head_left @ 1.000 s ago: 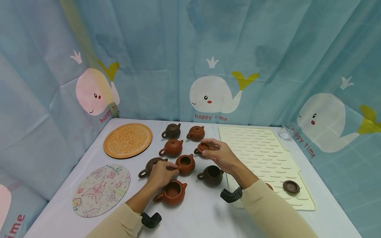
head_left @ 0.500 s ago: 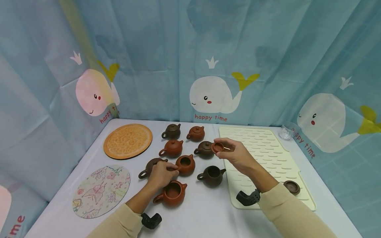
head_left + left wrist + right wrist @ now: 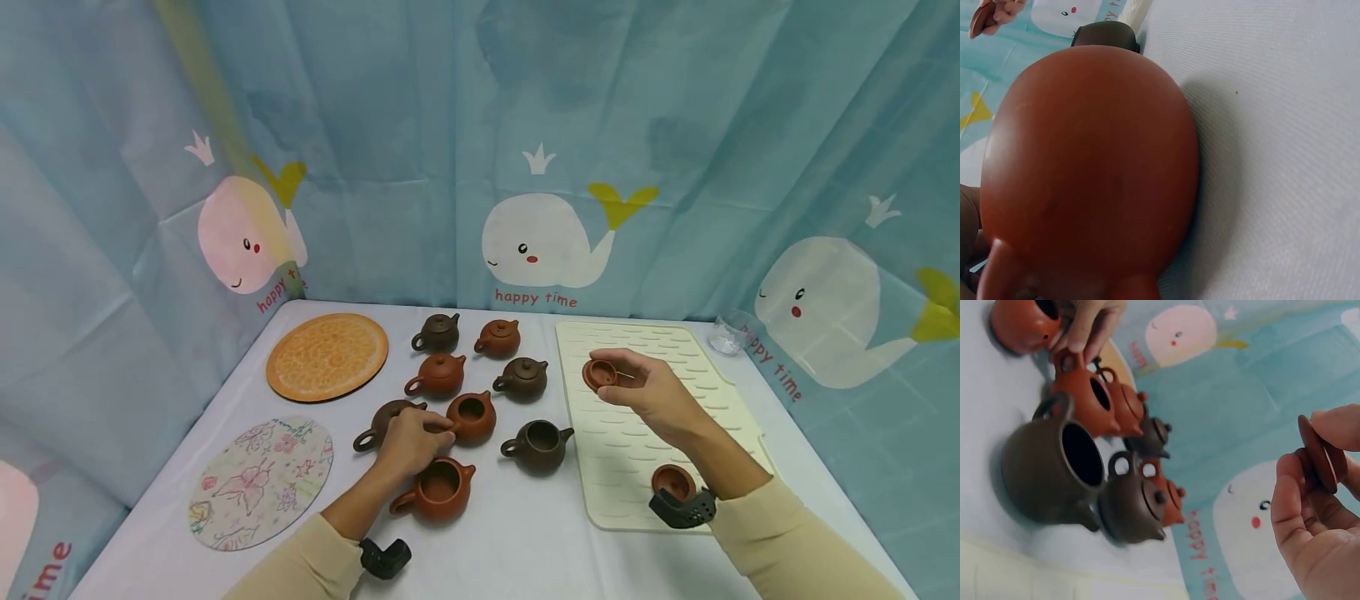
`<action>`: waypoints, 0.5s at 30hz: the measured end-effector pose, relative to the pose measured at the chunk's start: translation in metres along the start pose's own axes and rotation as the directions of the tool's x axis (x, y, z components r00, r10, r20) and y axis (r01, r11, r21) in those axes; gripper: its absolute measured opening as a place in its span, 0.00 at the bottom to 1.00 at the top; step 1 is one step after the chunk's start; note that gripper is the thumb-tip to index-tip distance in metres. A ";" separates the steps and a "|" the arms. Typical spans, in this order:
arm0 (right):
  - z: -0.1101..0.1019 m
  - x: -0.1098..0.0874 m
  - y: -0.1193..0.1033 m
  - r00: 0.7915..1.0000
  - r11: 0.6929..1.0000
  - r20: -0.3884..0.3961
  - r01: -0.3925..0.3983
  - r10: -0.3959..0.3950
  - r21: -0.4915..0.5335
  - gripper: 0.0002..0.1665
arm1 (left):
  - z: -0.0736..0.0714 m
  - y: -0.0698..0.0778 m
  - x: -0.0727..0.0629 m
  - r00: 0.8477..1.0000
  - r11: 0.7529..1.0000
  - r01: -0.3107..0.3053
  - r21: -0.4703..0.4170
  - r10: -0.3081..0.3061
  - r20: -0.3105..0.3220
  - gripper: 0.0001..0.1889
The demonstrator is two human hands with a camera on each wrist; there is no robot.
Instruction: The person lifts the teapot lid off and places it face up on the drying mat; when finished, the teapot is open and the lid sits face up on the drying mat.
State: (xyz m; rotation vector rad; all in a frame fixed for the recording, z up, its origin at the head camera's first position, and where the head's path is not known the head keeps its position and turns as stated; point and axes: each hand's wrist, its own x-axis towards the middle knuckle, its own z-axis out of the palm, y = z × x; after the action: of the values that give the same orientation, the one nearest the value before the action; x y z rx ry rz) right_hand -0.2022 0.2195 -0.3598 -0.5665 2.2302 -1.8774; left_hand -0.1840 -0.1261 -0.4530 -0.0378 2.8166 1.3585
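Crowded teapots (image 3: 477, 430), room over mat (image 3: 618, 462)

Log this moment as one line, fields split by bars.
left grip: holds farther lidless red teapot | right grip: holds red lid, raised | second red lid: on pale mat

The place looked like a small curtained-off booth; whether it belonged to a home or a studio could not be told. Blue curtains (image 3: 405, 125) printed with whales (image 3: 532, 237), little crowns (image 3: 537, 160) and the words "happy time" (image 3: 536, 298) hung behind and along both sides of a white-covered worktop (image 3: 525, 533). Teapots (image 3: 474, 432), an orange round mat (image 3: 327, 357), a flowered mat (image 3: 260, 483), a ridged cream mat (image 3: 618, 458) and a clear bowl (image 3: 731, 335) gave it a homely, tea-table look.
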 end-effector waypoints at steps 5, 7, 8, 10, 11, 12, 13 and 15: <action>-0.015 -0.010 0.002 1.000 0.999 -0.020 0.022 -0.022 -0.027 0.28 | 0.001 0.000 0.000 1.000 1.000 0.010 0.004 -0.010 0.000 0.07; -0.021 -0.014 0.003 0.999 0.999 -0.029 0.035 -0.036 -0.026 0.28 | 0.001 0.000 0.000 1.000 1.000 0.009 0.003 -0.009 -0.002 0.07; -0.025 -0.016 0.004 0.998 0.999 -0.035 0.042 -0.043 -0.023 0.27 | 0.001 0.000 0.000 1.000 1.000 0.007 0.005 -0.007 -0.003 0.07; -0.031 -0.019 0.006 0.998 0.998 -0.045 0.054 -0.054 -0.020 0.27 | 0.001 0.000 0.001 1.000 1.000 0.004 0.006 -0.004 -0.005 0.07; -0.034 -0.021 0.008 0.997 0.998 -0.050 0.057 -0.057 -0.011 0.27 | 0.001 0.000 0.001 1.000 1.000 0.005 0.006 -0.004 -0.005 0.07; -0.037 -0.023 0.010 0.997 0.998 -0.057 0.060 -0.060 -0.007 0.27 | 0.001 0.000 0.001 1.000 1.000 0.005 0.006 -0.005 -0.003 0.07; -0.041 -0.025 0.011 0.996 0.998 -0.063 0.061 -0.061 0.000 0.27 | 0.000 0.000 0.001 1.000 1.000 0.007 0.007 -0.007 -0.002 0.07; -0.047 -0.029 0.014 0.995 0.997 -0.070 0.071 -0.070 0.016 0.28 | 0.001 -0.001 0.001 1.000 1.000 0.008 0.006 -0.008 -0.001 0.07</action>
State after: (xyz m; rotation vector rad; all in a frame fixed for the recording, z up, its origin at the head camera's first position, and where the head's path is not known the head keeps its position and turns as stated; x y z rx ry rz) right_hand -0.1953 0.2756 -0.3682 -0.5936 2.2609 -1.9795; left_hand -0.1853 -0.1260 -0.4538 -0.0487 2.8177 1.3491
